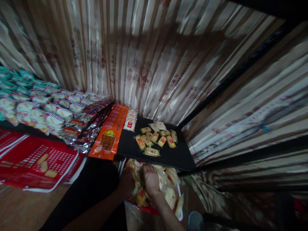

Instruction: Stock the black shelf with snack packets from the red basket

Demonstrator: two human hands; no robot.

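**Now: both hands down in a bag of wrapped snacks**

Noted bag of wrapped snacks (168, 192) at bottom centre, lying open just below the near edge of the black table (128, 147). Found it full of pale and yellow packets with red labels.

Logged right hand (150, 178) palm down on top of the packets, fingers (147, 170) curled into the pile. Cannot tell whether closed on anything.

Logged left hand (127, 183) just beside it at the bag's left rim, in shadow, fingers hidden among the packets. Cannot tell their grip either.

Counted roughly ten small yellow packets (150, 141) loose on the table, just beyond the bag, with two pale ones at the far side.

Recorded a stack of white packets (130, 120) to the left of those, then a long orange packet (110, 134) overhanging the table's near edge.

Further left: overlapping silver foil packets (92, 123), rows of white packets with blue and red stripes (56, 114), green packets (14, 80) at the far left.

Nearer, at lower left: flat red packets (36, 160).

Behind everything: striped glossy sheeting (144, 48).
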